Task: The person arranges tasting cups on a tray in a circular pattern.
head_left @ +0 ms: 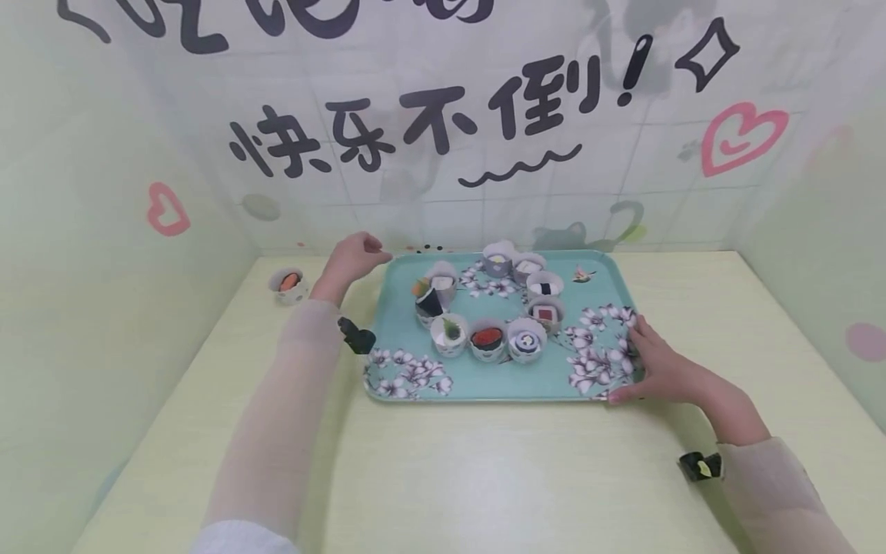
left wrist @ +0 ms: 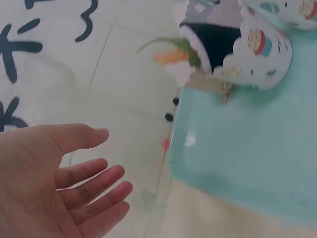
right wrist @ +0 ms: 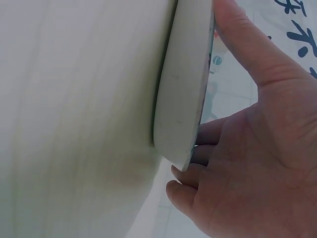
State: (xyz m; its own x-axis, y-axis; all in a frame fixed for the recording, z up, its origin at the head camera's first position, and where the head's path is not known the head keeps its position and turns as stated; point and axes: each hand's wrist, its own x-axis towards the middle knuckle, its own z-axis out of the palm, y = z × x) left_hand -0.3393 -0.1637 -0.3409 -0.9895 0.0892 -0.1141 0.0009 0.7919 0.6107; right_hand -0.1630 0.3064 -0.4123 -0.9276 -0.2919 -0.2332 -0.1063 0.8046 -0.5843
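Observation:
A teal flowered tray [head_left: 498, 387] lies on the table, bearing a ring of small paper cups, each with a toy-like sushi piece. At its front right corner, my right hand [head_left: 664, 373] grips the rim, thumb on the front edge and fingers along the right side. The right wrist view shows that hand [right wrist: 262, 144] against the tray's pale outer side [right wrist: 181, 89]. Beside the back left corner hovers my left hand [head_left: 351, 263]. In the left wrist view this hand [left wrist: 64, 183] is empty, fingers loosely extended, apart from the tray [left wrist: 242, 144].
Left of the tray, one paper cup [head_left: 296, 295] with an orange-topped piece stands on the table [head_left: 443, 477]. A cup [left wrist: 270, 57] with a black cone piece sits near the tray's left edge. Behind the table rises a printed backdrop [head_left: 429, 208]; side panels flank it.

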